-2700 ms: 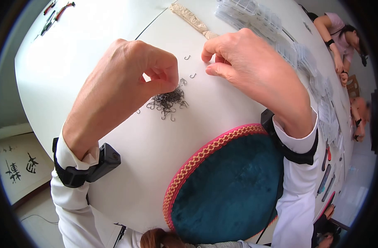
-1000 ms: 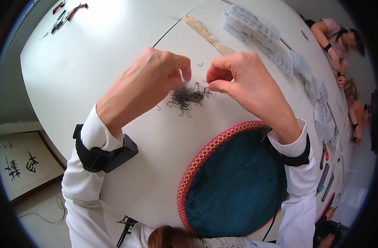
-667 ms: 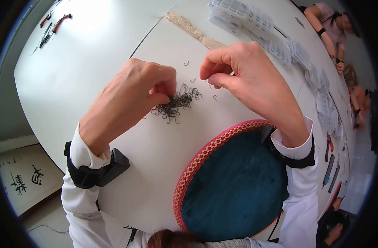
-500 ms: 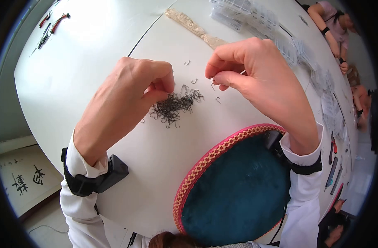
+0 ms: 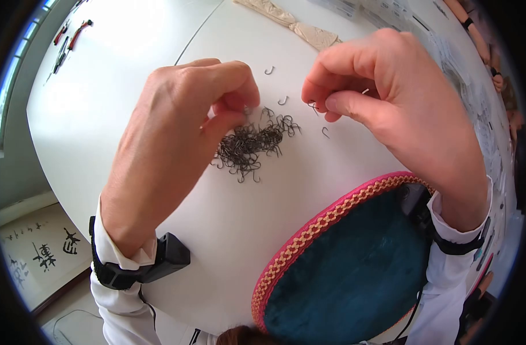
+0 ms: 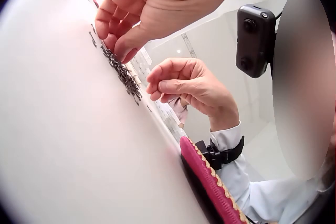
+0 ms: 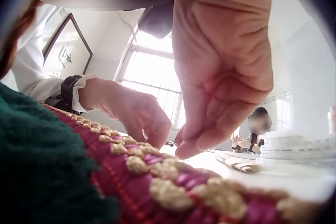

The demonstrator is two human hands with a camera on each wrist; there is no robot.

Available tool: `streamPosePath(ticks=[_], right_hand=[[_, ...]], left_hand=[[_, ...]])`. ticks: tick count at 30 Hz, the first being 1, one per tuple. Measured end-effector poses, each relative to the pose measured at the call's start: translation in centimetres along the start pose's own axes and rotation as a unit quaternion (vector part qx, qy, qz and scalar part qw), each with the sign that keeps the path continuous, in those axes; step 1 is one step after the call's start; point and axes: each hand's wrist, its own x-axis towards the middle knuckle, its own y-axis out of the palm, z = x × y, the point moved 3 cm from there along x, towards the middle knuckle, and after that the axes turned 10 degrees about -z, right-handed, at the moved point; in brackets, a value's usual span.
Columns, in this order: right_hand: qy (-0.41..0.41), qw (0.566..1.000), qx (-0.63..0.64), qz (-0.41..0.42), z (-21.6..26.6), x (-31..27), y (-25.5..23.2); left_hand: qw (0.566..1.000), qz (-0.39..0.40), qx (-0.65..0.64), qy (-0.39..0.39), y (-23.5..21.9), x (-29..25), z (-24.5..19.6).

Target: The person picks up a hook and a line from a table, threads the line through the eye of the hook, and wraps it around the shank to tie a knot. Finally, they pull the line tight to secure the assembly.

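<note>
A heap of dark fish hooks [image 5: 248,146] lies on the white table. Over its far left edge is my left hand [image 5: 179,126], thumb and forefinger closed together with a hook showing at the tips. In the left wrist view, those fingertips reach into the edge of the hook heap [image 6: 122,74]. To the right of the heap and above the table, my right hand [image 5: 392,86] pinches a small fish hook [image 5: 313,107] between thumb and fingers. Single hooks lie apart beyond the heap and to its right, one loose hook [image 5: 325,133] being below the right fingertips.
A round teal cushion [image 5: 349,270] with a braided pink rim sits at the near right, under the right forearm. Beyond the hands lies a twisted beige cloth [image 5: 286,20]. Clear plastic boxes [image 7: 289,148] stand at the right; pliers [image 5: 79,34] lie far left.
My right hand has drawn away from the heap to the right, a hook in its fingers. Another hook has come to lie apart on the right. The left hand stays at the heap.
</note>
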Motion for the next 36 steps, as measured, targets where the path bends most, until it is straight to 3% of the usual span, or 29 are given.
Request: streamPosePath(ticks=[5,7,10,13,28,30,31,33,36], right_hand=[[0.02,0.999,0.033,0.014,-0.5,0.1,-0.3],[0.019,1.0,0.022,0.01,-0.4,0.2,-0.4],[0.02,1.0,-0.001,0.007,-0.3,0.2,-0.4],[0.023,0.999,-0.025,0.008,-0.1,0.2,-0.4],[-0.002,0.993,-0.118,0.018,0.8,0.3,-0.7],[0.107,0.992,0.022,0.067,-1.0,0.6,-1.1],[0.098,0.993,0.015,0.067,-1.0,0.6,-1.1],[0.159,0.98,0.103,0.065,-0.7,0.6,-1.1],[0.161,0.975,0.125,0.084,1.1,0.7,-1.3]], left_hand=[[1.0,-0.012,-0.005,-0.013,0.2,0.0,0.0],[0.996,-0.051,-0.005,-0.073,0.0,0.1,-0.1],[0.993,-0.077,-0.004,-0.091,0.0,0.1,-0.4],[0.998,-0.061,0.015,-0.03,0.0,0.1,-0.9],[0.996,-0.056,-0.05,-0.052,-0.5,-0.1,-1.9],[0.994,-0.062,-0.071,-0.054,-0.8,-0.1,-2.1],[0.994,-0.073,-0.07,-0.05,-1.0,-0.1,-2.2],[0.988,-0.084,-0.121,-0.055,-1.4,-0.1,-2.4],[0.968,-0.058,-0.23,-0.085,-2.7,-0.1,-3.5]])
